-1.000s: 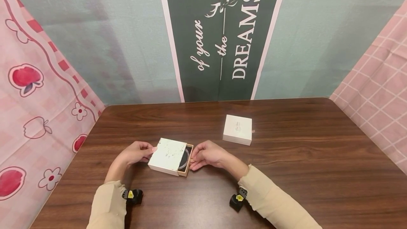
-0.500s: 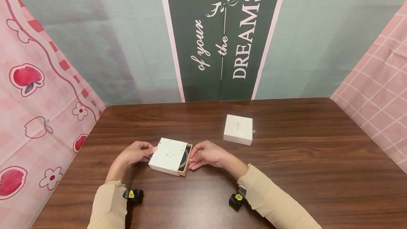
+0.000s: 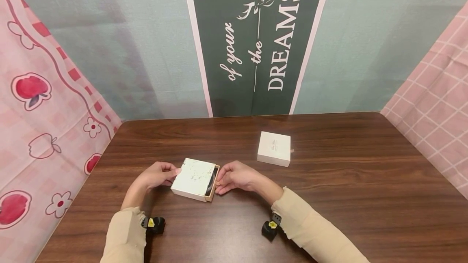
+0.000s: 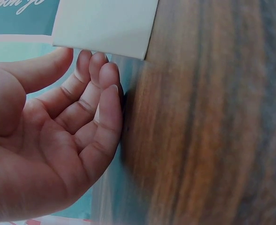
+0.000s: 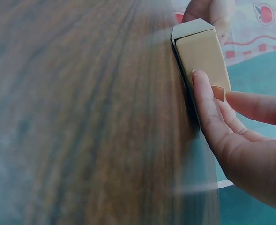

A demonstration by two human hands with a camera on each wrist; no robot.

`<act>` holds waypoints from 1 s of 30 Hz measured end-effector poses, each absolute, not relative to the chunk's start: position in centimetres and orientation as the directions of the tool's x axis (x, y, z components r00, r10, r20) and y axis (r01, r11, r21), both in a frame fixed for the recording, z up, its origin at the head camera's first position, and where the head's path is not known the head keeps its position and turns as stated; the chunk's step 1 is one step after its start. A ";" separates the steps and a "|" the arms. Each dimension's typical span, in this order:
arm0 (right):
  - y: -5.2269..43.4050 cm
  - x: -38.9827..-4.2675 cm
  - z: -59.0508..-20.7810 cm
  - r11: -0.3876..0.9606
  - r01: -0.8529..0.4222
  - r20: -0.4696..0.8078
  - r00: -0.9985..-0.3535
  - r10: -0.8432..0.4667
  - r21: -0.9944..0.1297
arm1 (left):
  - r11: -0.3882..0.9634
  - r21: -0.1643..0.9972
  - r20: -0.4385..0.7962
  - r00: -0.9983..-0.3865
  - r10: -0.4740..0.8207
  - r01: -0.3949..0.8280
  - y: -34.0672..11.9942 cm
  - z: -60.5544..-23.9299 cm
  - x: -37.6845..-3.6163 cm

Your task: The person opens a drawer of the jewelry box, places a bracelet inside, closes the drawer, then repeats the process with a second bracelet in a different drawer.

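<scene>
A white slide-out box [image 3: 193,177] with small specks on its lid lies on the table in the head view. Its tan-edged drawer [image 3: 211,188] sticks out a little on the right, with a curved part of something round on black lining showing. My left hand [image 3: 159,173] holds the box's left end, thumb at the top edge and fingertips against the end face [image 4: 105,28]. At the other end, my right hand [image 3: 237,177] pinches the small tan pull tab [image 5: 218,93], while a finger [image 5: 203,89] presses on the drawer front. Most of the contents are hidden under the sleeve.
Behind and to the right stands a second white box [image 3: 274,148] with a printed lid and a small tab on its right side. The brown wooden table [image 3: 329,198] is bordered by hanging cloths [image 3: 164,44] at the back and both sides.
My right hand has moved slightly left and the drawer has slid further into its sleeve, narrowing the gap. My left hand has stayed in place on the box.
</scene>
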State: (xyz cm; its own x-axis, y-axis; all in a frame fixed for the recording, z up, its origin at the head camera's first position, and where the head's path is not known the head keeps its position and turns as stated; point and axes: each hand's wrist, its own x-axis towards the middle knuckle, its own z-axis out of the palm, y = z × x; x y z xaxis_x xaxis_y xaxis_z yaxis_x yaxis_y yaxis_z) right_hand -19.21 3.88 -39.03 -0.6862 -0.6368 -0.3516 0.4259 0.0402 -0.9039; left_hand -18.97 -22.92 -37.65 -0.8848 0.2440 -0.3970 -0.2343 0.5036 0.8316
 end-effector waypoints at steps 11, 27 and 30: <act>3.4 -19.5 -38.8 0.069 0.415 -0.360 -0.682 -0.637 -0.907 | 0.498 0.833 -0.400 -0.885 0.240 -0.241 -22.9 -37.6 -19.0; 2.9 -19.6 -38.7 0.068 0.427 -0.368 -0.677 -0.638 -0.902 | 0.506 0.827 -0.407 -0.883 0.235 -0.246 -22.9 -37.6 -19.1; 2.8 -19.6 -38.8 0.063 0.426 -0.364 -0.677 -0.640 -0.903 | 0.506 0.827 -0.406 -0.883 0.235 -0.245 -22.9 -37.7 -19.0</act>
